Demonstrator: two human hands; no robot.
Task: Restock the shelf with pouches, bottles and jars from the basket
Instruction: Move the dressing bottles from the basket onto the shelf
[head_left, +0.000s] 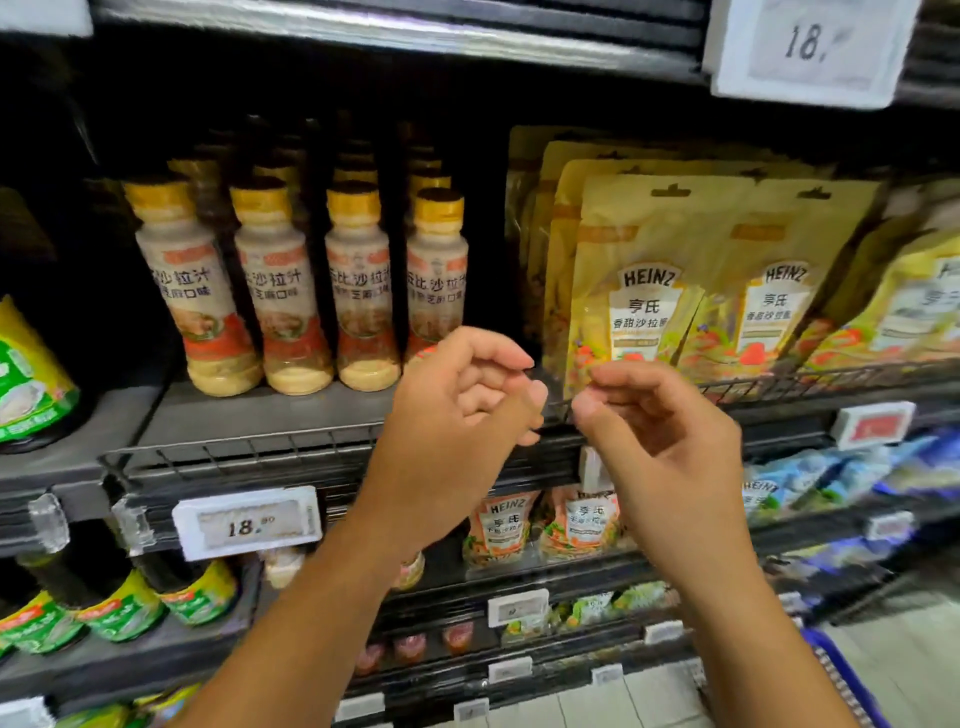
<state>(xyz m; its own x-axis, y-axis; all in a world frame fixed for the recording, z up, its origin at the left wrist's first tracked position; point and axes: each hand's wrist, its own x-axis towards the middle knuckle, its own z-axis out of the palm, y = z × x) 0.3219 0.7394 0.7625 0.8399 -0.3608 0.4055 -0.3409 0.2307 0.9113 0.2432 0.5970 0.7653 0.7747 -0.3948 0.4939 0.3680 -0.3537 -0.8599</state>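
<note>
Both hands hover in front of the shelf. Left hand has its fingers curled in, holding nothing. Right hand curls too, thumb meeting forefinger at the lower corner of the front Heinz pouch; I cannot tell whether it pinches it. Pouches stand upright behind the wire rail, dressing bottles to their left. A blue basket edge shows low right.

We see a bare strip of shelf lying open in front of four rows of bottles, behind a low wire rail that a hand must reach over. A dark gap between the bottles and the packed pouches may be passable; its depth is unclear. The upper shelf limits headroom overhead.
</note>
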